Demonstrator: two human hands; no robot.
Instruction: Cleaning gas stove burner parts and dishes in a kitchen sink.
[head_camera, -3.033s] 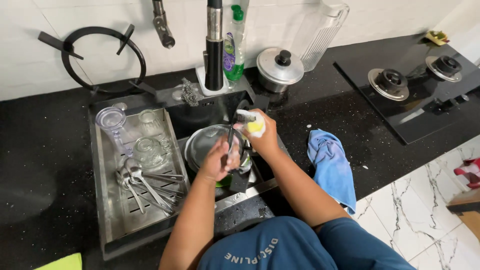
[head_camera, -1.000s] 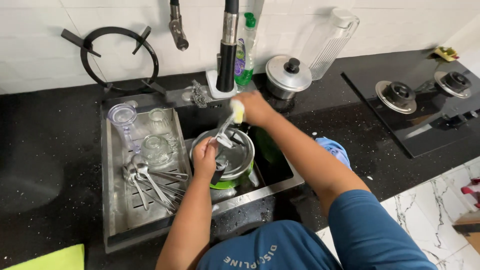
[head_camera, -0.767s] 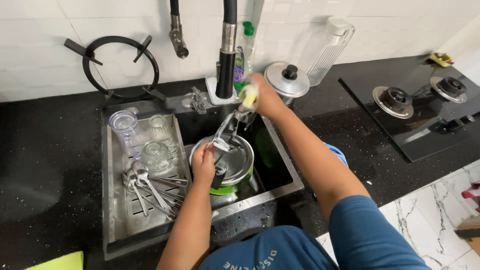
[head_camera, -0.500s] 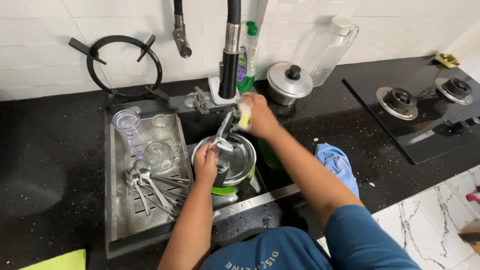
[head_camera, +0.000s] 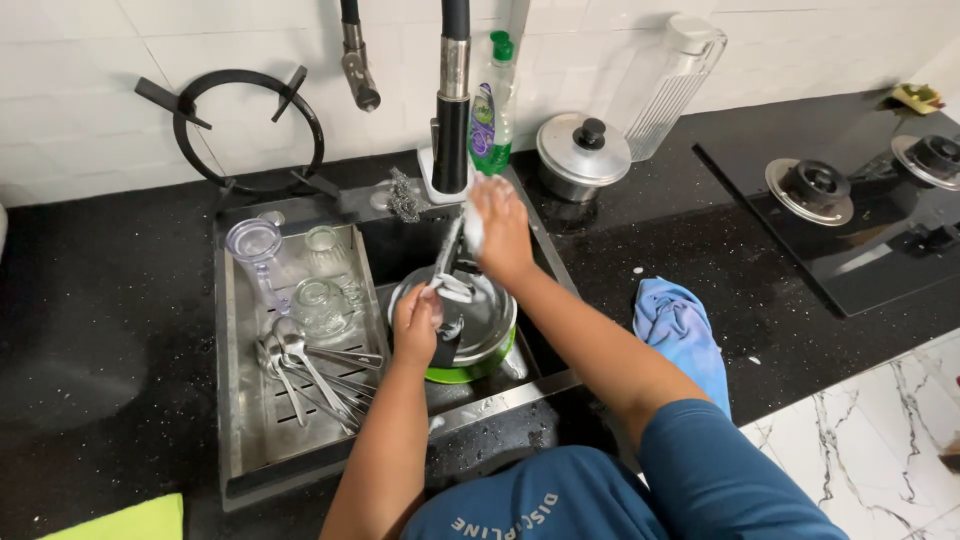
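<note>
My left hand (head_camera: 415, 325) grips the lower end of a long metal utensil (head_camera: 447, 262) over the sink. The utensil slants up toward the black tap (head_camera: 453, 120). My right hand (head_camera: 503, 228) is closed on a soapy yellow sponge (head_camera: 473, 222) pressed against the utensil's upper end. Under both hands a round steel lid (head_camera: 484, 318) rests on a green bowl (head_camera: 470, 372) in the sink basin.
A steel drain tray (head_camera: 240, 420) on the left holds glasses (head_camera: 318, 300) and several spoons (head_camera: 310, 365). Behind the sink stand a green soap bottle (head_camera: 491, 110), a lidded steel pot (head_camera: 583, 155) and a clear pitcher (head_camera: 668, 85). A blue cloth (head_camera: 682, 332) lies right of the sink, with the stove (head_camera: 860, 205) beyond.
My right hand has rubbed the sponge up toward the tap and back down along the utensil. My left hand has kept its grip in about the same place.
</note>
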